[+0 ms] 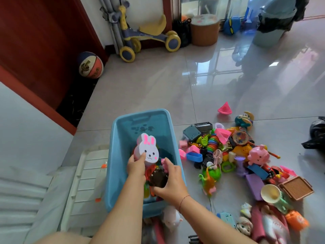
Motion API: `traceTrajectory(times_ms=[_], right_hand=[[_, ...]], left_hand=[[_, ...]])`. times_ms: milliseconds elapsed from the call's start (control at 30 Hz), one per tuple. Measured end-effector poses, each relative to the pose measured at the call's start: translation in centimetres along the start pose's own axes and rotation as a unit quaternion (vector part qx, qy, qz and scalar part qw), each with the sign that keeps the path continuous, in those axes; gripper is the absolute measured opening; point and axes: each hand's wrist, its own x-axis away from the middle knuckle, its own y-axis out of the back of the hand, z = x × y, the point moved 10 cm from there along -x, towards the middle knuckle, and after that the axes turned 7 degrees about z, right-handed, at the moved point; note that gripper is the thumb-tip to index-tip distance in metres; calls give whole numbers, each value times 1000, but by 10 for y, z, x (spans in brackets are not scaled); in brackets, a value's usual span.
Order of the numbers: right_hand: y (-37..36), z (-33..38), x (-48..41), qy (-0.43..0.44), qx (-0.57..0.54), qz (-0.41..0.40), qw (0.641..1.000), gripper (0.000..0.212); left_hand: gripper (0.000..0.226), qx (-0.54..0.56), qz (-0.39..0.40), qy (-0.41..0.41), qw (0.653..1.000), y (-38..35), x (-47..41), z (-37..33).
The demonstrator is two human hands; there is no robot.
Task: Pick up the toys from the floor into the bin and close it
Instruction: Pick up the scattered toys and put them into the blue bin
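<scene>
Blue plastic bin (114, 155) sits on glossy floor tiles (149, 85), left hand (136, 167) gripping a smooth rabbit-shaped toy (147, 150) over it, right hand (169, 182) clutching a dark lumpy toy (158, 178), toy pile (237, 155) alongside

A home, a living room or hallway by the look of it. Glossy pale floor tiles (158, 81) mirroring a glazed door at the far right. Dark red door frame (40, 41) on the left. Child's ride-on trike (140, 36) parked against the far wall, basketball (90, 65) in the corner beside it. Heap of plastic toys (237, 155) spread on the floor at near right, blue plastic bin (123, 131) just left of it.
</scene>
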Motion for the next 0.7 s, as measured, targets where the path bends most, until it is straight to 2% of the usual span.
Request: traceTrajectory(times_ms=[100,167,367,533,600,700], right_hand=[[-14,-9,-7,-27,14,24,999,101],[-19,-14,-14,-45,11,30,998,101],[-30,-27,-39,-90,-21,33,995,106],[-33,-37,-49,-103,-46,36,993,106],[-31,-41,-52,-107,-62,27,992,107],[-27,-43,-58,-101,-89,9,991,108]], left_hand=[[37,-105,50,-37,993,-19,-30,-22],[41,-205,76,-74,973,-32,-50,-44],[56,-420,133,-162,883,-83,-99,-97],[59,-551,156,-185,798,-111,-132,-102],[58,-567,152,-199,785,-121,-139,-105],[51,-549,135,-194,802,-128,-145,-105]])
